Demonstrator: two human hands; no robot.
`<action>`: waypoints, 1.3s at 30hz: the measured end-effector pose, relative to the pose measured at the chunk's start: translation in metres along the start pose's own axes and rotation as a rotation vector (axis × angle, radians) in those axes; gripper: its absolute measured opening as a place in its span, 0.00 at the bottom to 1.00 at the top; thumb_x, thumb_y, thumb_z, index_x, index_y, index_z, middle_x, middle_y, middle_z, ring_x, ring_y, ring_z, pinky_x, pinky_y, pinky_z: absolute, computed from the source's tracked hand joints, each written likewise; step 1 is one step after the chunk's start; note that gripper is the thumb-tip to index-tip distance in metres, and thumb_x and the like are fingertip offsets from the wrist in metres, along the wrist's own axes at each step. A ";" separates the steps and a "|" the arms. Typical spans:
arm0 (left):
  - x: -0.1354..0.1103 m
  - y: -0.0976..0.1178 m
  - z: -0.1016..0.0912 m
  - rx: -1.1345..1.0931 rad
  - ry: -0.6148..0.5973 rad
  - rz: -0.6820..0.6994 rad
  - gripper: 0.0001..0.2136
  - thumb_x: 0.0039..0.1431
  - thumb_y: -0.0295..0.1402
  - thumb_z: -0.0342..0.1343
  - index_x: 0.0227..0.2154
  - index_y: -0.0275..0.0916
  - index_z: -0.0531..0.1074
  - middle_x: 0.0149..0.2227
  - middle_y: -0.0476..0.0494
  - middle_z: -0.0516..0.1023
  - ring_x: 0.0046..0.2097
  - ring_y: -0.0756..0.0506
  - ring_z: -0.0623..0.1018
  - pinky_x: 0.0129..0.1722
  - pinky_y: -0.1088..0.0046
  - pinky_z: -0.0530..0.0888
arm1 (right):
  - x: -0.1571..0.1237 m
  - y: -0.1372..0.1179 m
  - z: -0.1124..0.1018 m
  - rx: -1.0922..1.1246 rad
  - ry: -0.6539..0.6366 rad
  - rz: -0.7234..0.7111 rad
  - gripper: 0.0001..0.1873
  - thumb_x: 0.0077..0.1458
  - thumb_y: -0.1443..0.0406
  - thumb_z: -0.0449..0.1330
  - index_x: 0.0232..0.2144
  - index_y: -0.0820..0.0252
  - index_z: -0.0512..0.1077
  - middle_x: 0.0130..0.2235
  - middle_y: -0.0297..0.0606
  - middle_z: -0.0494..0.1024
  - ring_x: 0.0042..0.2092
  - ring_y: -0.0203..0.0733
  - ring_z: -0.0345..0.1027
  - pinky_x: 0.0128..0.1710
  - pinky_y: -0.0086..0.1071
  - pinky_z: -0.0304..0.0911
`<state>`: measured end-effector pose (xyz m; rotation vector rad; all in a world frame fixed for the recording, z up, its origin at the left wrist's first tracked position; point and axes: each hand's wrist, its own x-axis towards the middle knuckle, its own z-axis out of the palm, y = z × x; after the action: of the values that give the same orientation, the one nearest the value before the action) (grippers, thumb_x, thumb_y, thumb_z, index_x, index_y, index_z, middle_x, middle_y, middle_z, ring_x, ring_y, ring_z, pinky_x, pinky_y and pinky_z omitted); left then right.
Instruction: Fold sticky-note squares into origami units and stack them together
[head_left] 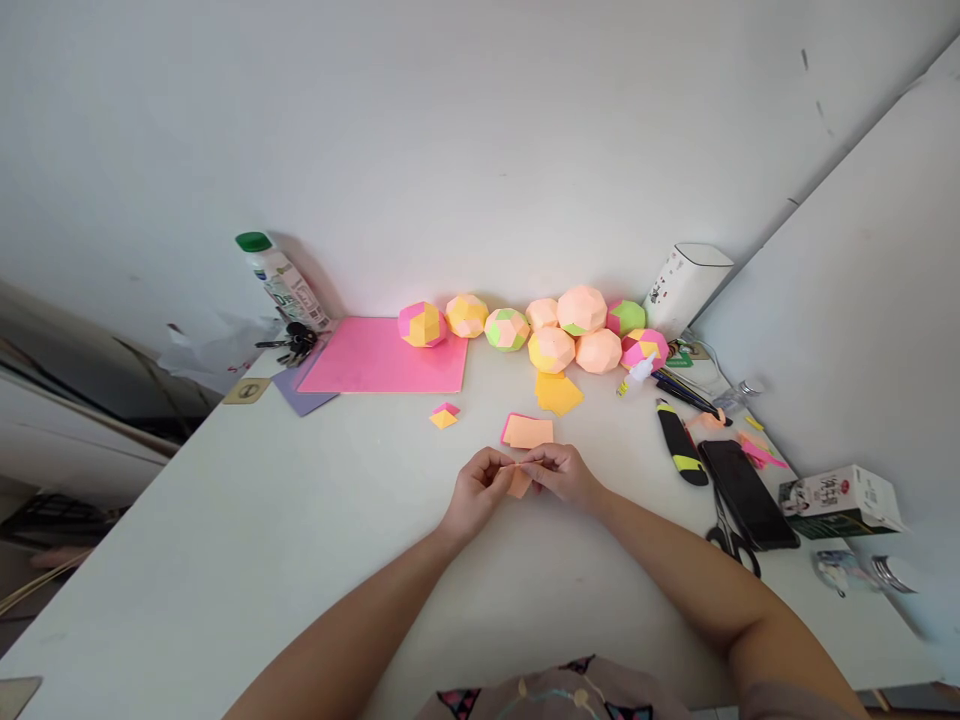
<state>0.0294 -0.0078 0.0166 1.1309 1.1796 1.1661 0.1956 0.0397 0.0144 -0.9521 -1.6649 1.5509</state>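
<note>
Between my two hands is a small peach piece of paper (519,484), pinched along its upper edge. My left hand (480,487) grips its left side, thumb and fingers together. My right hand (564,474) pinches the right side, with the fingertips nearly meeting the left ones. Just beyond the fingers lies a small stack of peach paper (531,432) with a pink sheet showing under its left edge. A small folded pink and yellow paper piece (445,415) sits to the left of that stack. Farther back are yellow paper sheets (558,393), fanned out.
Several faceted paper balls (582,310) line the wall. A pink sheet (382,360), keys (298,343) and a bottle (289,285) stand back left. At right are a box cutter (681,443), scissors (727,535), a phone (748,493), a glue bottle (636,374) and a milk carton (844,500).
</note>
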 end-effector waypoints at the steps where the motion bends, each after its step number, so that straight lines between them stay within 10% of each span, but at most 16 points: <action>1: 0.000 0.000 0.001 0.036 -0.004 0.001 0.08 0.54 0.37 0.53 0.27 0.37 0.66 0.23 0.51 0.66 0.25 0.53 0.66 0.23 0.79 0.63 | 0.000 0.000 0.000 -0.009 -0.009 -0.007 0.11 0.50 0.58 0.60 0.28 0.62 0.73 0.23 0.33 0.71 0.23 0.33 0.65 0.23 0.28 0.63; 14: 0.001 -0.002 -0.002 -0.076 0.158 -0.096 0.08 0.52 0.37 0.52 0.25 0.37 0.64 0.19 0.55 0.61 0.19 0.56 0.60 0.18 0.80 0.58 | 0.003 0.002 -0.004 0.085 0.090 0.065 0.10 0.47 0.60 0.62 0.26 0.62 0.69 0.21 0.30 0.68 0.21 0.33 0.64 0.21 0.27 0.63; 21: 0.000 0.001 0.001 0.092 -0.023 0.011 0.10 0.52 0.39 0.53 0.25 0.37 0.67 0.23 0.51 0.66 0.25 0.53 0.65 0.23 0.78 0.63 | 0.001 0.002 -0.002 0.066 -0.014 0.036 0.10 0.49 0.60 0.60 0.26 0.61 0.68 0.23 0.31 0.68 0.24 0.33 0.63 0.24 0.29 0.64; 39: -0.002 0.002 0.001 0.122 -0.021 -0.031 0.07 0.52 0.35 0.52 0.23 0.37 0.64 0.21 0.54 0.61 0.22 0.54 0.60 0.23 0.78 0.59 | -0.001 0.000 0.000 -0.011 -0.046 -0.012 0.06 0.49 0.65 0.57 0.24 0.61 0.65 0.22 0.29 0.66 0.23 0.32 0.60 0.22 0.26 0.56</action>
<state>0.0304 -0.0092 0.0192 1.2090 1.2621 1.0681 0.1962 0.0386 0.0149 -0.9165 -1.7094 1.5688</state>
